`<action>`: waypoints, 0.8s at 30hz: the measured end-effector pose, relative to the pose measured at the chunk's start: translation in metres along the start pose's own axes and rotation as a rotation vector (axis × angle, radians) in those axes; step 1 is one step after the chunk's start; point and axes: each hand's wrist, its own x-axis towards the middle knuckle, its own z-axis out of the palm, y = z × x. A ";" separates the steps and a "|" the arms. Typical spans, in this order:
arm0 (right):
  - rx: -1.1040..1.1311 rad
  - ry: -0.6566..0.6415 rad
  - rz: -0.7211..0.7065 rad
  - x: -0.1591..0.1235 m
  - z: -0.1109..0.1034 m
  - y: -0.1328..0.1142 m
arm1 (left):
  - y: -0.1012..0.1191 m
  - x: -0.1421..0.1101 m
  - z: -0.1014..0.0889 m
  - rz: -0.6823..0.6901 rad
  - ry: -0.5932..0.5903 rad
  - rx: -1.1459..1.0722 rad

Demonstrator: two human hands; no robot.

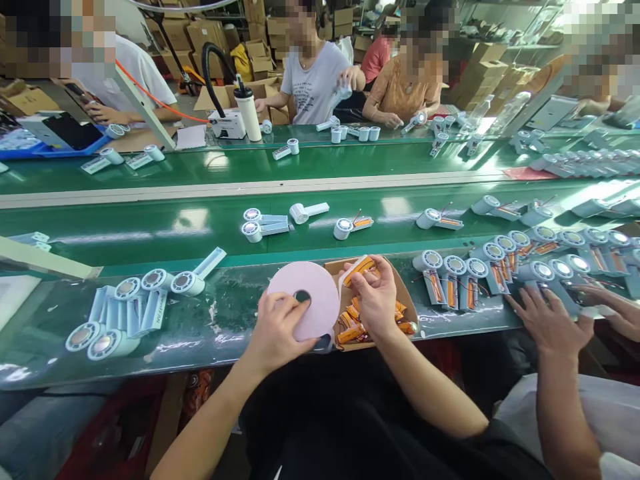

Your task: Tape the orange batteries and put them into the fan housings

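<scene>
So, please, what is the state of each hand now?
Left hand: closed on the pale roll.
Right hand: closed, holding an orange-wrapped piece.

1. On my feed, the person I follow wears a black top (pixel 340 420).
2. I make out a small white mark (pixel 278 473) low on its front.
3. The right sleeve (pixel 515 447), also black, leaves the forearm (pixel 437 390) bare.
4. Both hands (pixel 283 327) I see ungloved.
</scene>
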 end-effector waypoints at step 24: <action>-0.135 0.259 -0.123 0.012 -0.132 -0.058 | -0.107 0.112 0.026 -0.436 -0.206 0.063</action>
